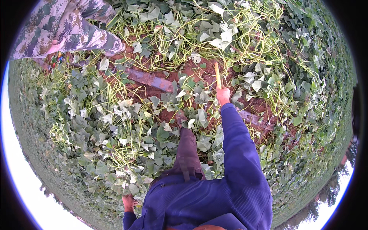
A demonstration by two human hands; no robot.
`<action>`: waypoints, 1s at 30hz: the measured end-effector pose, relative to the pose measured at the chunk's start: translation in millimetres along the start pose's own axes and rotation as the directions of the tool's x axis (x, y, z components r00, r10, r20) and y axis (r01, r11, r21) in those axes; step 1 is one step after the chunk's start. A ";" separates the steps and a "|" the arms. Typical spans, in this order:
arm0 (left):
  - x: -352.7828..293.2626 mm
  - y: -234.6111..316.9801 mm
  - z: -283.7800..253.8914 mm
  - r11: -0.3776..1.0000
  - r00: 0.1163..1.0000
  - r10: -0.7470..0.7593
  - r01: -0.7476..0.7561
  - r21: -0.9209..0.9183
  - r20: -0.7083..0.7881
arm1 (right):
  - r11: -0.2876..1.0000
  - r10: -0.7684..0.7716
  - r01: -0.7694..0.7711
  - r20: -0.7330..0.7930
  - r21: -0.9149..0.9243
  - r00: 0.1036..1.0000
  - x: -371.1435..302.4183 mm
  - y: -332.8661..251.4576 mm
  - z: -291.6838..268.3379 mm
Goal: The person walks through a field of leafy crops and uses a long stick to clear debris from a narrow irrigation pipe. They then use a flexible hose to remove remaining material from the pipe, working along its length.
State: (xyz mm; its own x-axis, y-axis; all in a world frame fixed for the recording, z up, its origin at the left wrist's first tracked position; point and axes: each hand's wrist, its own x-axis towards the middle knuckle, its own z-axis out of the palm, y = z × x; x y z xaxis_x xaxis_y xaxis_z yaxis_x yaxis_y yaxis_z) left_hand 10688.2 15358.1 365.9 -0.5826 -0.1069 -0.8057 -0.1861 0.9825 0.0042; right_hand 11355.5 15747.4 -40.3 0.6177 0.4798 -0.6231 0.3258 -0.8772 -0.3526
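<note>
Right hand (223, 95) is closing in a fist around a pale wooden stick (218, 74), fingers wrapping its near end. The stick is pointing away from the body, its far end lying over reddish soil (197, 73) by a tangle of pale green vine stems (264, 27); whether that end is touching the ground, cannot tell. The arm, in a dark blue sleeve (239, 142), is standing well out in front.

Left hand (129, 203) is hanging low beside the body, at the left hip, well apart from the right. Its fingers are curling inward; whether they are gripping anything, cannot tell at this size. Broad green leaves (99, 168) are showing just beyond it.

Between the hands, one leg in dark trousers (188, 153) is planting itself among the foliage, the foot partly hidden by leaves. A greyish strip (151, 81) is lying on the soil ahead and to the left of the stick; a second, paler strip (251, 118) is showing to the right of the blue sleeve, partly covered by soil and leaves. At upper left, another person's camouflage trousers (69, 34) are standing at the edge of the vines, well apart from both hands.
</note>
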 end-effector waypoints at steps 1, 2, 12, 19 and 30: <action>-0.2 3.5 -2.2 1.000 1.000 0.013 -0.012 -0.020 0.016 | 1.000 0.016 -0.016 0.006 -0.021 1.000 5.7 -1.0 0.6; -0.6 6.8 -5.4 0.999 0.999 0.026 -0.025 -0.040 0.033 | 0.999 0.028 -0.028 -0.011 -0.038 1.000 8.9 -2.1 3.6; -28.1 39.8 8.8 1.000 0.993 0.002 0.001 0.030 -0.115 | 0.983 0.033 -0.037 -0.021 -0.179 0.999 49.1 -27.8 2.4; 27.2 33.1 -23.8 0.986 0.989 -0.102 0.115 0.123 -0.109 | 0.979 0.116 -0.126 -0.070 -0.160 0.991 57.6 -61.2 5.2; 283.5 246.5 75.2 0.267 0.759 0.469 -0.609 0.747 0.451 | 0.991 0.123 -0.124 -0.021 -0.043 0.992 90.1 -20.1 25.7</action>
State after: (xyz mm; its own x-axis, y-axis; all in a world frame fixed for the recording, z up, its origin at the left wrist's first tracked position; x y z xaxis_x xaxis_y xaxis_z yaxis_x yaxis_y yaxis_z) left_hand 10536.7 15581.5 94.0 -0.1726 0.4487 -0.8769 0.8962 0.4409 0.0492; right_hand 11386.2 15808.6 -107.2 0.6679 0.3681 -0.6469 0.2775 -0.9296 -0.2425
